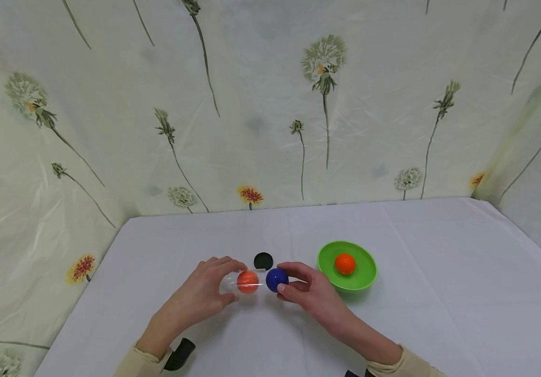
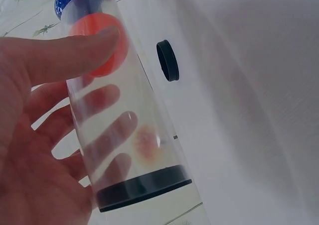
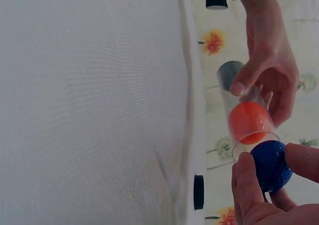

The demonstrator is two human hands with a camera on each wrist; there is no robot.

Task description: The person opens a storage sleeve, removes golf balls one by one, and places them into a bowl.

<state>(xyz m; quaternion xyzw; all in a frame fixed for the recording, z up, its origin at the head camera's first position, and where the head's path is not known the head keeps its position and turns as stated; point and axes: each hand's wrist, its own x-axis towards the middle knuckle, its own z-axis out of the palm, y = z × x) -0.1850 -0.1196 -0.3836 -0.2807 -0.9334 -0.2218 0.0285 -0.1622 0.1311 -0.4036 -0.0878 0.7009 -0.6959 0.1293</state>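
Note:
A clear plastic tube (image 2: 114, 135) with a black base cap (image 2: 144, 187) is gripped by my left hand (image 1: 210, 287), thumb on one side and fingers on the other. Inside it, near the mouth, sits an orange ball (image 1: 247, 281). My right hand (image 1: 315, 293) pinches a blue ball (image 1: 277, 279) between thumb and fingers. In the right wrist view the blue ball (image 3: 271, 166) is right at the tube's open end. Behind the tube a black lid (image 1: 263, 261) lies on the table.
A green bowl (image 1: 368, 277) with another orange ball (image 1: 345, 264) in it stands right of my right hand. White cloth covers the table (image 1: 440, 293). A flower-printed curtain (image 1: 261, 104) hangs behind the table's far edge.

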